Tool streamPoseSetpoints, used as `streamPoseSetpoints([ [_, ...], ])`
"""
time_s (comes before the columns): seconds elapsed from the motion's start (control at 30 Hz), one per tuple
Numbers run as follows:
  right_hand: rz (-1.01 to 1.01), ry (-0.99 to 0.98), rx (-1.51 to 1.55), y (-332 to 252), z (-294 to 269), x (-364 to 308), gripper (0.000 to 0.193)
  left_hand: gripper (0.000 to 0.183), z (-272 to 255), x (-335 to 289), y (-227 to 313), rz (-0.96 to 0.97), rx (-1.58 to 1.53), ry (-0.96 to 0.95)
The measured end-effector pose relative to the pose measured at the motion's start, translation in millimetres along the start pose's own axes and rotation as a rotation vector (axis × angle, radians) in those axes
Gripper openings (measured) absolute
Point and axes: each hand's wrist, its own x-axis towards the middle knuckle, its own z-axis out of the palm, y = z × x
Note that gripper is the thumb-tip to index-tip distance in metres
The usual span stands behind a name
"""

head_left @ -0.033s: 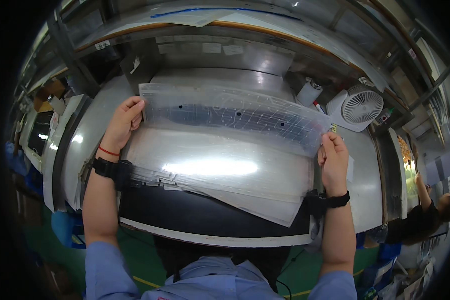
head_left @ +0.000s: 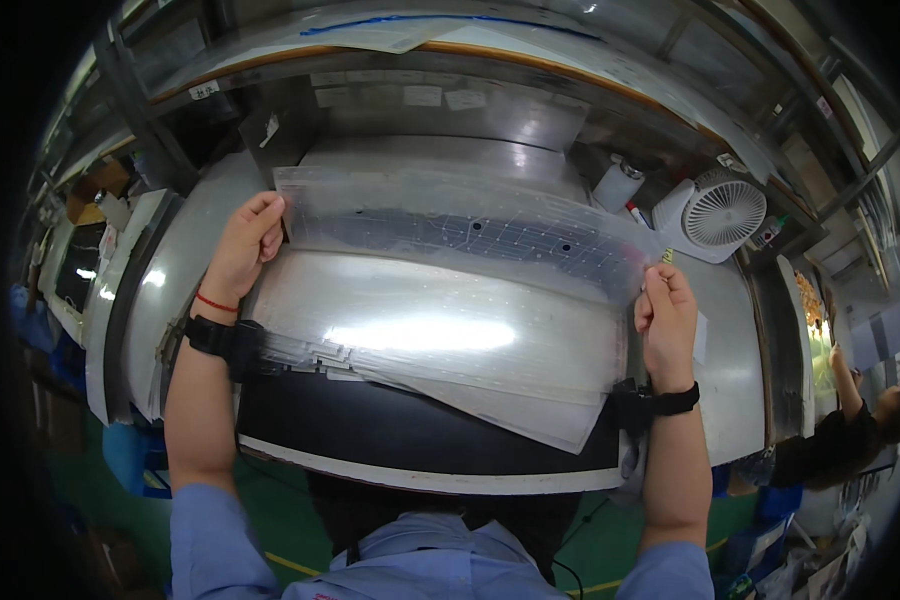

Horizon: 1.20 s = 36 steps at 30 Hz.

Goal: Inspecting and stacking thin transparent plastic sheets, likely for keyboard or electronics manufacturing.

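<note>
Left grip (head_left: 248,240) is pinching one end of a clear printed sheet (head_left: 420,228), and the right grip (head_left: 670,312) has the other end, so it's spread between them. Pile of pale sheets (head_left: 410,295) on the worktop (head_left: 732,380) between the grips and bodyward, white fan (head_left: 715,215) beyond the right one.

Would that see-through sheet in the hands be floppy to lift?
Probably bendy: the clear sheet looks thin. Likely light, since the left hand and right hand pinch just its ends. Maybe slippery, as it looks smooth.
</note>
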Motion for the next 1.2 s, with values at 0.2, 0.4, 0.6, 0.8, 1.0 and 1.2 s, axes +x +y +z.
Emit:
streamPoseSetpoints([
  [0.2,0.04,0.048,0.015,-13,15,-6,0.015,0.02,24,-6,15,-0.065,-0.034,0.111],
  [0.4,-0.03,0.002,-0.116,1,8,-1,0.025,0.026,24,-4,8,-0.063,0.123,0.064],
  [0.6,0.001,0.064,-0.189,0,9,-1,0.025,0.019,13,0,0,-0.088,0.125,0.026],
  [0.8,-0.017,0.065,-0.229,2,6,-1,0.024,0.018,14,-1,3,-0.078,0.146,0.006],
  [1.0,0.143,0.126,-0.425,6,1,1,0.02,0.021,1,4,-6,-0.015,0.052,0.072],
  [1.2,0.182,-0.085,-0.457,-2,4,-4,0.028,0.037,12,2,-1,0.019,-0.103,0.185],
])
